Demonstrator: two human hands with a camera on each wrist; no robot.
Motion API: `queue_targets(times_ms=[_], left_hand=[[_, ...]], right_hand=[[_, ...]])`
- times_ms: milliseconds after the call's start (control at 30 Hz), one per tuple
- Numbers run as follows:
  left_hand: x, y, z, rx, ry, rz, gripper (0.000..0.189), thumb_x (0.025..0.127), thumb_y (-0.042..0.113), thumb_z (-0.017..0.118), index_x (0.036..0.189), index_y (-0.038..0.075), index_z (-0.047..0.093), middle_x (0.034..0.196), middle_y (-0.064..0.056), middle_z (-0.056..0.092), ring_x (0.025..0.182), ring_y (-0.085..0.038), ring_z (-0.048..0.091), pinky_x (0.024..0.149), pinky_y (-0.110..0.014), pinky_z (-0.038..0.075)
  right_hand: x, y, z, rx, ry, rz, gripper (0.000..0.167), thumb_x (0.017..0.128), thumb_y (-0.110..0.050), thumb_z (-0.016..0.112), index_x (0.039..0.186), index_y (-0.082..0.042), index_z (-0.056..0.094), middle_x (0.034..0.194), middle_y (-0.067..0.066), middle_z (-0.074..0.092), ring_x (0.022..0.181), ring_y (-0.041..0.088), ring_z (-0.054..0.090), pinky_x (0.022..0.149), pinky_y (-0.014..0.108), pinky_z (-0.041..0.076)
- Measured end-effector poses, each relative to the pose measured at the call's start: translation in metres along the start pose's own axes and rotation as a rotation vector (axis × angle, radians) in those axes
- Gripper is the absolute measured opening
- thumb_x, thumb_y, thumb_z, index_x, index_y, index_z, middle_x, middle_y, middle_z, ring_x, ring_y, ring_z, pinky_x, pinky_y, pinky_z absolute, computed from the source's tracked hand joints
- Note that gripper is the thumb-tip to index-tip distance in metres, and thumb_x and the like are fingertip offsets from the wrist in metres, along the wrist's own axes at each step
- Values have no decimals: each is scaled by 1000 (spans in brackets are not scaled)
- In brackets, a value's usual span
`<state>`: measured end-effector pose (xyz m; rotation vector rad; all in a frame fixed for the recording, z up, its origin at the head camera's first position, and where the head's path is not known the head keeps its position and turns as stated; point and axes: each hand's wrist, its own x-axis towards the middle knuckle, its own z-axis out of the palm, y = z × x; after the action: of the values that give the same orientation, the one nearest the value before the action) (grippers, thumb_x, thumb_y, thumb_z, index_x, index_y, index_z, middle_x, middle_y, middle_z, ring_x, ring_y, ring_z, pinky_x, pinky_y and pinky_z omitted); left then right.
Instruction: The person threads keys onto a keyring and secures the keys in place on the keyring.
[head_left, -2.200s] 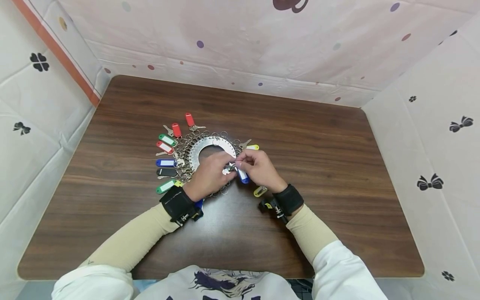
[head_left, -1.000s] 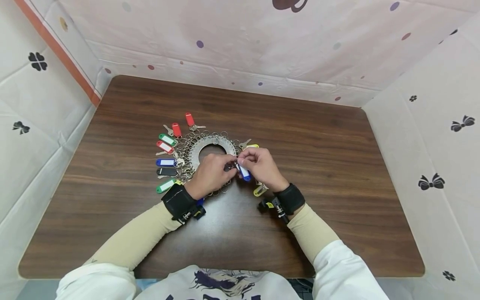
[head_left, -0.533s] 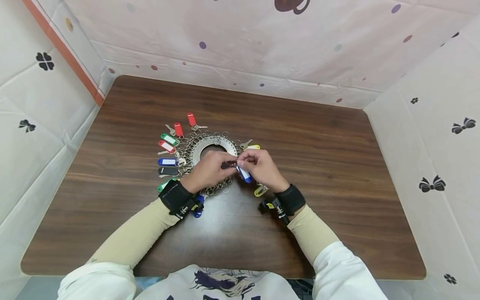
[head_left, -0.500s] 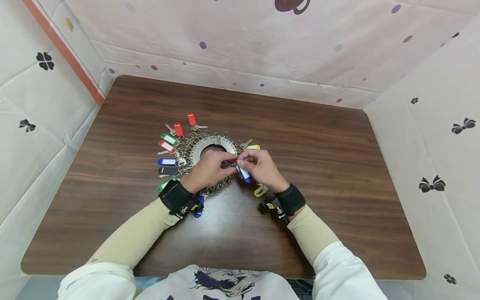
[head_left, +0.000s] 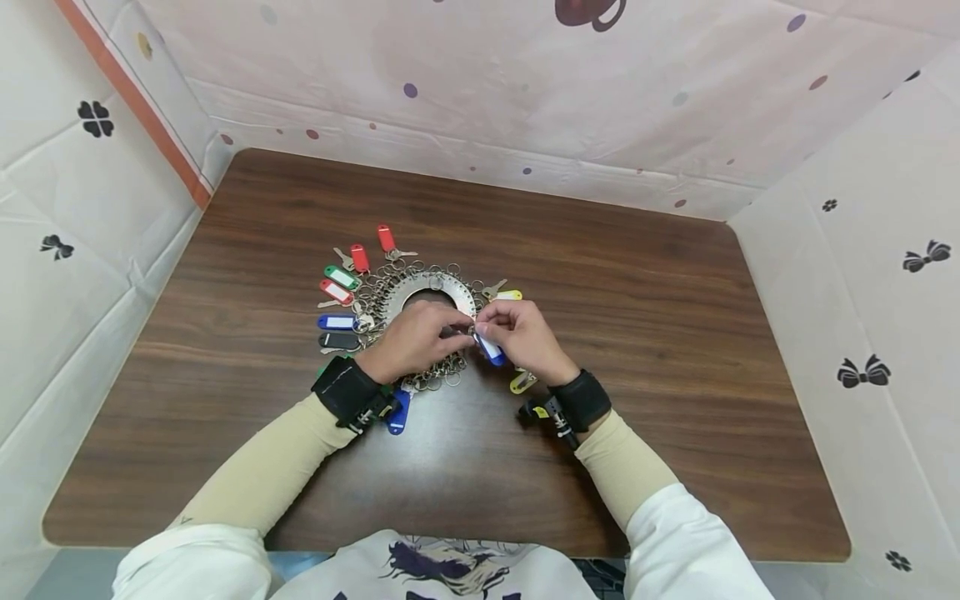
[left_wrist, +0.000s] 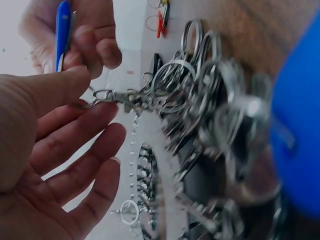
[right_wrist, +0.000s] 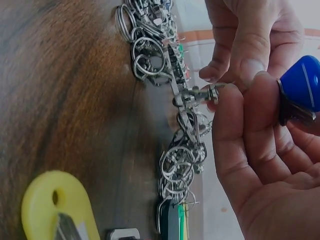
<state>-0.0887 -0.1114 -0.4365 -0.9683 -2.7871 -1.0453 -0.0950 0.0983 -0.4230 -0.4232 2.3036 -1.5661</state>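
Observation:
A flat metal key ring disc (head_left: 452, 287), fringed with small clasps and split rings, lies under both hands. My left hand (head_left: 416, 337) pinches a split ring between thumb and forefinger; that ring meets a metal clasp (left_wrist: 124, 99) at the disc's edge. My right hand (head_left: 527, 340) pinches close against the left fingertips and holds a blue key tag (head_left: 491, 350) with a white label. In the right wrist view, the blue tag and a dark key (right_wrist: 294, 113) stick out beyond the right fingers. The right fingertips hide part of the tag's ring.
Red tags (head_left: 386, 237), a green tag (head_left: 341, 277), another blue tag (head_left: 337, 322) and a black tag (head_left: 339, 341) fan out at the disc's left. A further blue tag (head_left: 399, 412) lies by the left wrist. A yellow tag (head_left: 522, 382) lies below the right hand.
My left hand has drawn slightly left and its wrist has turned, covering the lower green tag and baring the blue tag beside it. My right hand stays nearly in place with the blue tag.

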Motion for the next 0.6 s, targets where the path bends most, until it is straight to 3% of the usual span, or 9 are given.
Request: queue_targets(times_ms=[167, 300, 600], left_hand=[[0, -3, -3, -6, -44, 10, 24, 98, 27, 73, 113, 9, 80, 103, -5, 81, 95, -20, 74, 89, -41, 59], [1, -4, -2, -24, -22, 24, 26, 94, 24, 78, 114, 8, 79, 104, -6, 81, 95, -21, 74, 87, -40, 60], [1, 0, 2, 82, 22, 50, 26, 92, 24, 78, 112, 8, 80, 101, -6, 81, 90, -22, 74, 83, -42, 59]], right_hand=[[0, 1, 0, -22, -19, -17, 9, 96, 0, 67, 97, 5, 73, 84, 20, 74, 66, 10, 65, 59, 22, 54], [1, 1, 0, -23, -14, -5, 9, 97, -1, 66, 98, 5, 73, 81, 16, 74, 65, 10, 65, 58, 23, 54], [1, 2, -1, -16, 6, -5, 9, 98, -1, 66, 98, 6, 73, 78, 12, 71, 63, 9, 62, 56, 22, 52]])
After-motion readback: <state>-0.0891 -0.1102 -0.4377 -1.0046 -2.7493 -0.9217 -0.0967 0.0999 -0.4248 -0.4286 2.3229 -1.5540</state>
